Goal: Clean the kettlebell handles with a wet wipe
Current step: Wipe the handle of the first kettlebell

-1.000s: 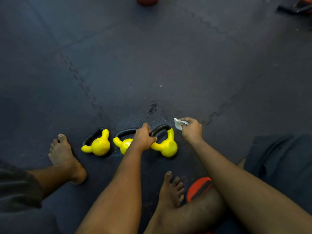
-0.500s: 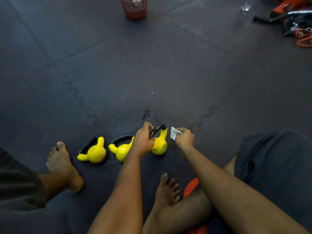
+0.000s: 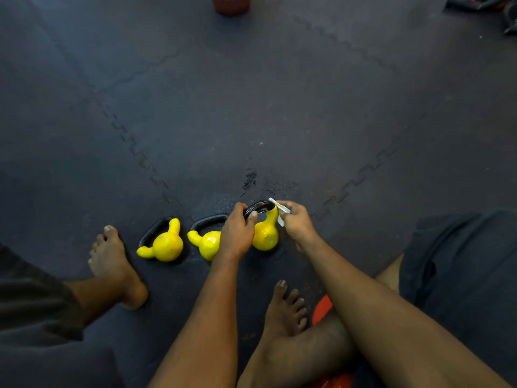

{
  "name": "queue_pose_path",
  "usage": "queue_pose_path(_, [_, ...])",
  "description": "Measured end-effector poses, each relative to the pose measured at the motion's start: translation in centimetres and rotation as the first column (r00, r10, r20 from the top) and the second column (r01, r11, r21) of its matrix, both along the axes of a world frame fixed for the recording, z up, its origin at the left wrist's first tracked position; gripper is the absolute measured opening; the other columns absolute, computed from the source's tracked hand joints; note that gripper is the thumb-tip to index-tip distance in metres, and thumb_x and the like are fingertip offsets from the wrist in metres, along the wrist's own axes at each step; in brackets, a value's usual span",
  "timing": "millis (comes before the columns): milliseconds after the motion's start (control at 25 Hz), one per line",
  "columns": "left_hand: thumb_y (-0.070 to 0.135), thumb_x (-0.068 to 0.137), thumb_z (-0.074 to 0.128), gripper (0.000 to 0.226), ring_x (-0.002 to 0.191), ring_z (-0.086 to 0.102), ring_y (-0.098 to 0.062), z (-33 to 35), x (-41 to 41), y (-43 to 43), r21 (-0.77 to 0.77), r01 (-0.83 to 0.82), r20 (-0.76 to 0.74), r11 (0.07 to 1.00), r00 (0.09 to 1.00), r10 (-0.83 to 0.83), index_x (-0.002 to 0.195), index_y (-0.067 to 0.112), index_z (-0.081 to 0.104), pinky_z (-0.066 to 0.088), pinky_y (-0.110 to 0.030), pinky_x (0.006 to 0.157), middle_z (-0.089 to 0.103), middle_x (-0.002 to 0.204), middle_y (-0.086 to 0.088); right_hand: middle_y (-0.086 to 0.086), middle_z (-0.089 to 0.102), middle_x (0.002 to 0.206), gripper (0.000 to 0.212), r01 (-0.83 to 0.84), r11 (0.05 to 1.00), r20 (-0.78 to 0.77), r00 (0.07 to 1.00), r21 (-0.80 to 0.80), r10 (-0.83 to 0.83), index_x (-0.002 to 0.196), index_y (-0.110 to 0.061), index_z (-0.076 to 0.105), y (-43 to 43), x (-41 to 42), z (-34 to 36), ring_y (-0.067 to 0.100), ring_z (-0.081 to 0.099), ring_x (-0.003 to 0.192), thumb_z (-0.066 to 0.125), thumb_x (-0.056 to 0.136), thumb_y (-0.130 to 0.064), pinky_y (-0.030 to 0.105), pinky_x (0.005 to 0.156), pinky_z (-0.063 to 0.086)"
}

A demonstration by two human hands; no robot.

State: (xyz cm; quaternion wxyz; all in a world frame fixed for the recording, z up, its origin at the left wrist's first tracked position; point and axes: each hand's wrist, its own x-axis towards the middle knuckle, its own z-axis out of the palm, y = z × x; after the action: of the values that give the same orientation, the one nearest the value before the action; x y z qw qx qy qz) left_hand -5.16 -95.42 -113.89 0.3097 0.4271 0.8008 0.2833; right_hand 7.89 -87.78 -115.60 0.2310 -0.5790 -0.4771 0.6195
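Note:
Three yellow kettlebells with black handles stand in a row on the dark floor mat. My left hand (image 3: pixel 237 233) grips the black handle of the right kettlebell (image 3: pixel 265 233), which is tilted up. My right hand (image 3: pixel 296 222) pinches a white wet wipe (image 3: pixel 281 210) against the handle's right end. The middle kettlebell (image 3: pixel 207 243) is partly hidden behind my left hand. The left kettlebell (image 3: pixel 165 243) lies untouched.
My bare feet rest on the mat, the left foot (image 3: pixel 112 261) beside the left kettlebell, the right foot (image 3: pixel 285 309) below my hands. An orange object (image 3: pixel 321 305) lies under my leg. A red basket (image 3: pixel 230 4) stands far ahead, gym gear (image 3: pixel 489 7) at top right.
My left hand has turned and tilted the right kettlebell upright by its handle. My right hand has brought the wipe against the handle's right end.

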Motion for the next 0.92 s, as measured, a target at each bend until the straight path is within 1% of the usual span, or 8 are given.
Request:
queue_pose_path(80, [0.029,0.1,0.046,0.015,0.079,0.056,-0.03,0.1,-0.2,-0.2,0.012,0.012,-0.025,1.0,1.0,-0.011,0.103,0.015,0.047,0.036,-0.034,0.064,0.057,0.082,-0.006,0.015,0.071,0.096,0.028,-0.047,0.999,-0.034,0.998,-0.006,0.047,0.109,-0.006,0.07,0.0,0.0,0.1,0.018,0.062,0.079,0.055,0.088,0.004,0.027,0.065,0.05])
queue_pose_path(200, [0.026,0.1,0.046,0.013,0.074,0.053,-0.027,0.3,-0.2,-0.6,0.033,0.055,-0.029,0.998,0.998,-0.054,0.102,0.013,0.047,0.036,-0.035,0.062,0.054,0.078,-0.005,0.011,0.072,0.092,0.021,-0.133,0.99,0.05,0.99,-0.04,0.135,0.102,-0.009,0.072,-0.1,-0.2,0.2,0.018,0.062,0.077,0.06,0.086,-0.004,0.029,0.062,0.05])
queue_pose_path(320, [0.025,0.1,0.047,0.014,0.073,0.052,-0.025,0.4,-0.1,-0.5,0.047,0.069,-0.035,0.997,0.997,-0.067,0.103,0.012,0.048,0.038,-0.038,0.064,0.055,0.077,-0.006,0.005,0.075,0.086,0.022,-0.053,0.997,0.071,0.996,0.05,0.049,0.091,-0.018,0.075,0.1,-0.3,0.4,0.014,0.064,0.077,0.06,0.081,-0.004,0.029,0.066,0.051])
queue_pose_path(400, [0.025,0.1,0.047,0.014,0.073,0.052,-0.026,0.4,-0.2,-0.6,0.043,0.066,-0.028,0.997,0.997,-0.065,0.103,0.011,0.048,0.041,-0.04,0.066,0.055,0.078,-0.007,0.006,0.074,0.087,0.024,-0.088,0.996,0.066,0.994,0.026,0.086,0.095,-0.016,0.075,-0.1,-0.3,0.8,0.016,0.064,0.078,0.059,0.081,-0.004,0.026,0.064,0.051])
queue_pose_path(480, [0.025,0.099,0.048,0.014,0.073,0.051,-0.025,0.5,-0.1,-0.6,0.04,0.081,-0.022,0.996,0.997,-0.08,0.103,0.012,0.048,0.041,-0.039,0.066,0.055,0.078,-0.007,0.005,0.074,0.091,0.022,-0.129,0.991,0.153,0.98,0.021,0.124,0.096,-0.017,0.075,-0.3,0.0,0.9,0.018,0.064,0.083,0.064,0.078,-0.014,0.029,0.065,0.05])
queue_pose_path(600, [0.025,0.099,0.048,0.013,0.074,0.052,-0.026,0.5,0.0,-0.7,0.051,0.084,-0.02,0.995,0.996,-0.083,0.103,0.013,0.048,0.041,-0.039,0.065,0.056,0.078,-0.007,0.005,0.073,0.093,0.025,-0.106,0.991,0.205,0.975,0.075,0.089,0.103,-0.017,0.076,-0.5,0.3,1.2,0.015,0.062,0.084,0.065,0.08,-0.013,0.023,0.065,0.044])
queue_pose_path(760, [0.026,0.099,0.048,0.014,0.078,0.056,-0.03,0.3,-0.1,-0.8,0.052,0.072,-0.008,0.996,0.997,-0.072,0.105,0.014,0.049,0.044,-0.041,0.069,0.059,0.082,-0.011,0.013,0.071,0.104,0.029,-0.19,0.98,0.306,0.938,0.063,0.162,0.113,-0.016,0.072,-0.8,0.3,1.3,0.026,0.065,0.098,0.06,0.087,-0.014,0.032,0.075,0.05])
queue_pose_path(920, [0.027,0.099,0.047,0.014,0.076,0.054,-0.028,0.1,-0.4,-1.0,0.052,0.049,-0.001,0.997,0.999,-0.049,0.106,0.015,0.049,0.045,-0.041,0.07,0.057,0.08,-0.01,0.011,0.072,0.106,0.028,-0.173,0.981,0.275,0.951,0.088,0.143,0.114,-0.018,0.072,-0.8,0.2,1.3,0.026,0.065,0.102,0.062,0.087,-0.018,0.033,0.079,0.051])
